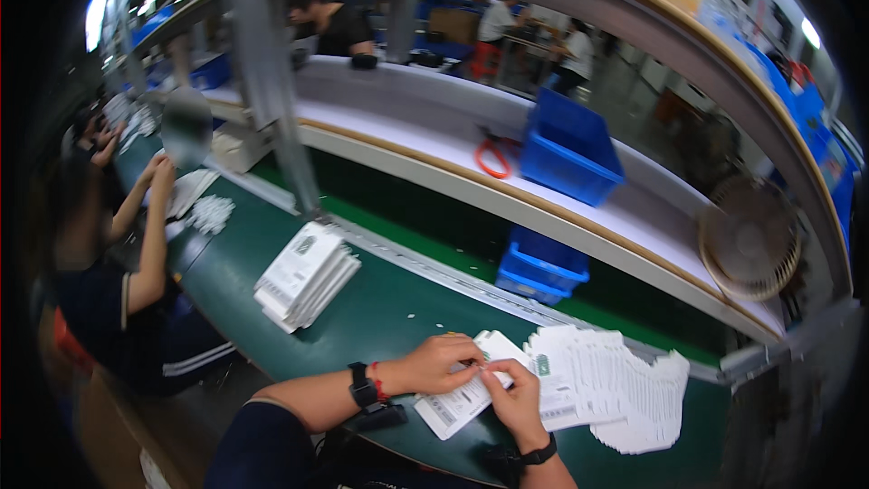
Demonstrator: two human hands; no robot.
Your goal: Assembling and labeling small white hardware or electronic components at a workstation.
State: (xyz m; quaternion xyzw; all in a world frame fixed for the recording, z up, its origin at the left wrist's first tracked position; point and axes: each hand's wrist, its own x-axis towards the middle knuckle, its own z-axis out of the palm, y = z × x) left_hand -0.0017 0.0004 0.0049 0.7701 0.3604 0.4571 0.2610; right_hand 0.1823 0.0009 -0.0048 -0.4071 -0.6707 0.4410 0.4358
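My left hand (444,364) and my right hand (514,397) meet just above the green table, fingertips pinched together. Whatever lies between them is too small to make out. Beneath both hands rests a white printed card or flat packet (450,414), partly covered by them. Close to my right hand, a fanned row of white printed cards or packets (579,380) overlaps across the table. Farther off to the left stands a slanting stack of similar white packets (306,276).
Beyond the green table (389,294) runs a raised shelf with a blue bin (572,147), red-handled scissors (493,159) and a fan (749,237). Another blue bin (541,264) sits below. On the left a co-worker (118,281) works beside a white pile (211,215).
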